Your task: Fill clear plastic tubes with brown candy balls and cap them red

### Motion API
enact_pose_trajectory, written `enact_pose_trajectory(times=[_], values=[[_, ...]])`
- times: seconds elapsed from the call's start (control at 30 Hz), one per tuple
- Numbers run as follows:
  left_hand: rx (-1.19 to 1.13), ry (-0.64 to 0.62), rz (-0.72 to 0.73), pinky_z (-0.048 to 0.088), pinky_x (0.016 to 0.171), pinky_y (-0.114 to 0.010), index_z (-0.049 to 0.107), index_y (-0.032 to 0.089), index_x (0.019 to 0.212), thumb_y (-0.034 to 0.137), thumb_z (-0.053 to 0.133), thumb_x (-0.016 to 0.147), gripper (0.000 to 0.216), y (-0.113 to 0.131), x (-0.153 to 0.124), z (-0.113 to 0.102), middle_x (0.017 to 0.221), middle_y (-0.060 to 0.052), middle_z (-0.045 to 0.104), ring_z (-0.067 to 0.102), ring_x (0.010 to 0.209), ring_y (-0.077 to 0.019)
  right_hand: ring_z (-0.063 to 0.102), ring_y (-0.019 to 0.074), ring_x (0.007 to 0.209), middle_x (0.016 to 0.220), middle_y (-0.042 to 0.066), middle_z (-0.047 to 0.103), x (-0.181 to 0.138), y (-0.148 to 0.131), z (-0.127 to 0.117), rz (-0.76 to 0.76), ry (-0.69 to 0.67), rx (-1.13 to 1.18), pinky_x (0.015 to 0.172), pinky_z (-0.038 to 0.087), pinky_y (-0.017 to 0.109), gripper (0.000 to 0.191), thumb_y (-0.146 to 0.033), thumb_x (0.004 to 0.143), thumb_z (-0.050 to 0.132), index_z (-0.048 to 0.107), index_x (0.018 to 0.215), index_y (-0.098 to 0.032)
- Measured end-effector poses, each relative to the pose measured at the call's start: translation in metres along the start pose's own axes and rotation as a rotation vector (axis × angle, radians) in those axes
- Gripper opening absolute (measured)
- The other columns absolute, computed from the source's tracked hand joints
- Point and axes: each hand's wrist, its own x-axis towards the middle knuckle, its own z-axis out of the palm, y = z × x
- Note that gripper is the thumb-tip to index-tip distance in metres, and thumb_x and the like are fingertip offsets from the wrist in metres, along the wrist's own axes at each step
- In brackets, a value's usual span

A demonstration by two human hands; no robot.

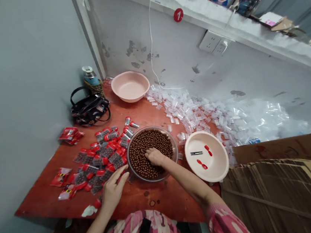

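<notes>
A clear round bowl [176,158] full of small shiny brown balls [149,141] stands near the middle of the table. My right hand [155,157] is down among the balls, its fingers curled together; what they hold, if anything, is hidden. Just left of the bowl, my left hand [113,186] has its fingers stretched out toward the rim, with nothing visible in them. Beside it lies a heap of small clear bottles with red caps [100,160], filled with dark contents.
A cream basin [191,168] at right holds red pieces and a dark strip. Clear plastic pieces [191,108] spread along the wall. A pink basin [130,85], a black handbag [90,109] and red packets [70,134] sit farther off. Stacked cardboard [271,196] is at lower right.
</notes>
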Motion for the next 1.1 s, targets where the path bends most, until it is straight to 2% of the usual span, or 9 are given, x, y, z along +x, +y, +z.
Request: enact_pose_trajectory(times=[0.1,0.23,0.37,0.43,0.5,0.67,0.8,0.93,1.1], values=[[-0.012,0.000,-0.001,0.037,0.093,-0.034,0.055,0.021,0.107,0.037,0.046,0.078,0.035,-0.003,-0.005,-0.001,0.111,-0.005,0.058,0.051,0.103,-0.0191,0.049,0.0178,0.093,0.105,0.009,0.054,-0.007,0.000,-0.005,0.027,0.049,0.092,0.082,0.038,0.029,0.040,-0.023,0.070,0.056,0.047,0.108,-0.013],[-0.075,-0.042,0.013,0.036,0.094,-0.034,0.055,0.020,0.107,0.036,0.046,0.078,0.034,0.004,0.008,0.008,0.111,-0.005,0.058,0.051,0.104,-0.0183,0.051,0.0148,0.095,0.107,0.003,0.055,-0.028,-0.001,-0.019,0.149,0.238,0.653,0.085,0.038,0.029,0.043,-0.024,0.070,0.056,0.046,0.111,-0.020],[-0.255,-0.192,0.009,0.037,0.093,-0.034,0.044,0.018,0.120,0.035,0.045,0.078,0.046,0.021,0.034,0.029,0.123,-0.008,0.049,0.048,0.109,-0.0188,0.053,0.0152,0.095,0.105,0.002,0.056,-0.044,-0.015,-0.035,0.114,0.253,1.143,0.087,0.038,0.031,0.046,-0.025,0.066,0.061,0.049,0.110,-0.020],[-0.340,-0.292,0.001,0.038,0.092,-0.035,0.039,0.016,0.124,0.035,0.046,0.077,0.051,0.030,0.045,0.040,0.126,-0.009,0.045,0.047,0.110,-0.0196,0.053,0.0156,0.096,0.105,0.002,0.057,-0.050,-0.022,-0.041,0.084,0.236,1.282,0.086,0.039,0.031,0.048,-0.026,0.065,0.063,0.049,0.110,-0.021],[-0.377,-0.359,0.025,0.037,0.093,-0.036,0.043,0.016,0.122,0.033,0.049,0.075,0.050,0.037,0.051,0.050,0.123,-0.008,0.049,0.048,0.108,-0.0207,0.053,0.0158,0.095,0.102,0.003,0.058,-0.056,-0.026,-0.045,0.076,0.249,1.348,0.083,0.041,0.031,0.048,-0.027,0.065,0.063,0.049,0.110,-0.021],[-0.416,-0.394,0.036,0.043,0.086,-0.037,0.056,0.015,0.109,0.032,0.055,0.071,0.041,0.044,0.057,0.062,0.107,-0.006,0.061,0.056,0.096,-0.0223,0.053,0.0148,0.093,0.102,0.003,0.057,-0.071,-0.026,-0.058,0.108,0.408,1.147,0.085,0.039,0.030,0.042,-0.029,0.068,0.061,0.051,0.108,-0.022],[-0.520,-0.485,-0.050,0.045,0.083,-0.037,0.056,0.014,0.109,0.034,0.057,0.069,0.044,0.048,0.062,0.067,0.106,-0.005,0.061,0.057,0.094,-0.0224,0.053,0.0149,0.094,0.102,0.003,0.058,-0.083,-0.023,-0.069,0.081,0.430,0.979,0.085,0.038,0.030,0.033,-0.030,0.073,0.056,0.054,0.105,-0.022],[-0.575,-0.536,-0.135,0.048,0.079,-0.039,0.056,0.015,0.109,0.035,0.059,0.068,0.046,0.054,0.066,0.069,0.108,-0.006,0.060,0.057,0.094,-0.0238,0.054,0.0133,0.085,0.094,0.002,0.060,-0.087,-0.017,-0.076,0.055,0.413,0.882,0.078,0.040,0.026,0.028,-0.028,0.075,0.054,0.056,0.101,-0.021],[-0.371,-0.537,0.003,0.037,0.092,-0.041,0.060,0.016,0.103,0.034,0.059,0.067,0.040,0.052,0.068,0.070,0.104,-0.006,0.062,0.055,0.098,-0.0239,0.053,0.0110,0.074,0.082,-0.001,0.058,-0.087,-0.009,-0.084,-0.009,0.260,0.674,0.069,0.040,0.020,0.025,-0.024,0.070,0.060,0.055,0.094,-0.019]])
